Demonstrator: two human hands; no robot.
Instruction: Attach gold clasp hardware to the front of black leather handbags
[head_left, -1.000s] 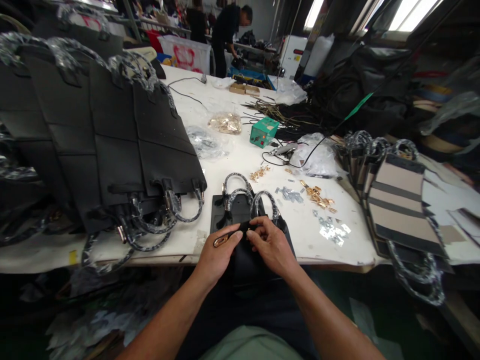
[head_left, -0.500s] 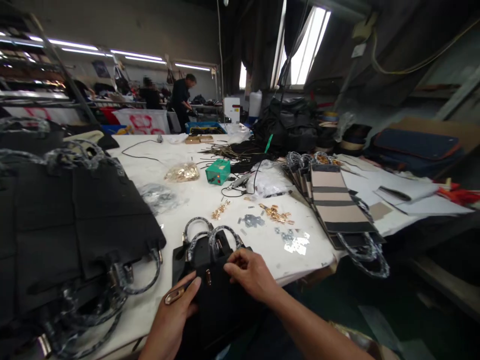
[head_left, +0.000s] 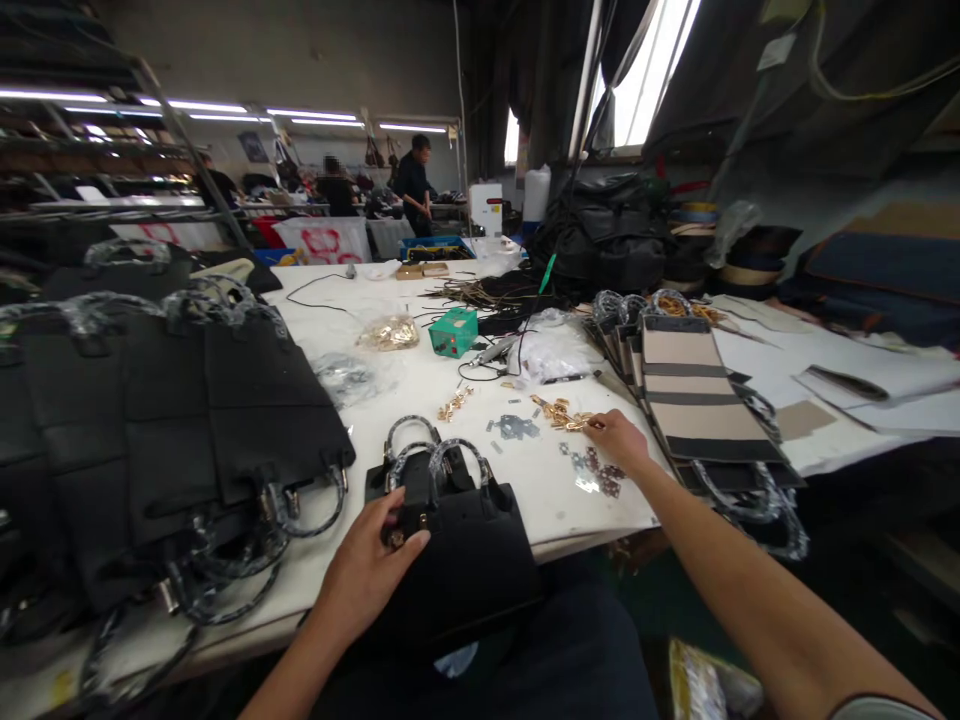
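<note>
A small black handbag with plastic-wrapped handles lies at the near edge of the white table. My left hand is closed on the bag's front strap with its gold fitting, thumb and fingers pinching it. My right hand is stretched out to the right, fingertips pinched at a small pile of gold metal pieces. Whether a piece is between the fingers is too small to tell.
A row of black bags fills the table's left. Beige-and-black striped bags lie at the right. A green box, cables, plastic bags of hardware and scattered clips sit mid-table. Two people stand far back.
My right hand left the black bag and reached right to the gold pieces. My left hand shifted up onto the strap. The view rose and turned slightly.
</note>
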